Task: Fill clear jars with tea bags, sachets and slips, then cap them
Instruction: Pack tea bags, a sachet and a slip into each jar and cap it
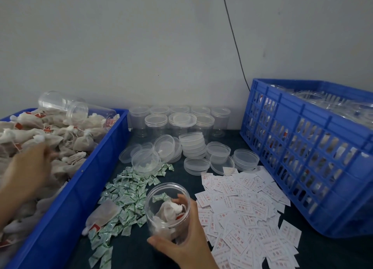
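While the right hand (185,242) grips a clear round plastic jar (161,198) standing between green-printed sachets (125,190) and red-printed white slips (242,204), the left hand (28,169) reaches into a long blue plastic bin (66,200) heaped with beige tea bags (60,135); blur hides its fingers' state. Several bags already sit in the jar. Keeping it steady and upright should let the next drop straight in.

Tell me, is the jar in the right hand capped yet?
No, the jar held by the right hand has an open, uncovered mouth.
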`<move>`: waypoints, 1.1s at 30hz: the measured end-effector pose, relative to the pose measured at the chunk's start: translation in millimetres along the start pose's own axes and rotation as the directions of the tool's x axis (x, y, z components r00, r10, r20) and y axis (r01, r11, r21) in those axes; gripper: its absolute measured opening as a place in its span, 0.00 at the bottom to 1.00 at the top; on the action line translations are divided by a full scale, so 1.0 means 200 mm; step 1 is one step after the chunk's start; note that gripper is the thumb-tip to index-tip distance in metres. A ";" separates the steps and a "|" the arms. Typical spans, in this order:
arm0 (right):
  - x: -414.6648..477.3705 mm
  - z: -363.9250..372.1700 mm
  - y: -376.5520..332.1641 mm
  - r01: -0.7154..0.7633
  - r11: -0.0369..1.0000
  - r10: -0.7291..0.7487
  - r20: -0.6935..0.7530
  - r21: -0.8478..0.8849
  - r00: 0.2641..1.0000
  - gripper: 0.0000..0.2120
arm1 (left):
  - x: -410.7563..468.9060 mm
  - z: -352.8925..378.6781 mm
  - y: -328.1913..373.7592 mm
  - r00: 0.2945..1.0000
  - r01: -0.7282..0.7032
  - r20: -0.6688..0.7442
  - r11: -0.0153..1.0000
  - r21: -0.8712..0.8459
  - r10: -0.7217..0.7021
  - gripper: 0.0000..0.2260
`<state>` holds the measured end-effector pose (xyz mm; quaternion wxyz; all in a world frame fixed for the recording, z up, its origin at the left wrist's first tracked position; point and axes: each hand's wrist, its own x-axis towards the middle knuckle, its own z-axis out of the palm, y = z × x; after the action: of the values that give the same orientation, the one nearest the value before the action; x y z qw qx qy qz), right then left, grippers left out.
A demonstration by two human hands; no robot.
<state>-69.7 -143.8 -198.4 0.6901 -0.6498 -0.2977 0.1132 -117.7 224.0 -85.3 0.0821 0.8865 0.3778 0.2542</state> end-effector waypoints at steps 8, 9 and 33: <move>-0.01 0.00 -0.01 0.005 1.000 -0.005 -0.001 0.011 1.000 0.43 | -0.21 -0.29 0.60 0.991 -0.108 -0.021 0.684 -0.722 0.135 0.06; -0.01 0.00 -0.01 0.012 1.000 -0.012 -0.006 0.008 1.000 0.43 | -0.29 -0.34 0.68 0.981 -0.139 -0.021 0.622 -0.770 0.192 0.05; -0.02 0.00 -0.02 0.002 1.000 -0.002 -0.013 -0.026 1.000 0.46 | -0.04 -0.01 0.21 0.997 -0.072 -0.032 0.963 -0.259 0.066 0.08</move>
<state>-73.6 -146.4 -195.4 0.6836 -0.6592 -0.2955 0.1044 -96.3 189.3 -72.6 0.1843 0.8777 0.3111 0.3143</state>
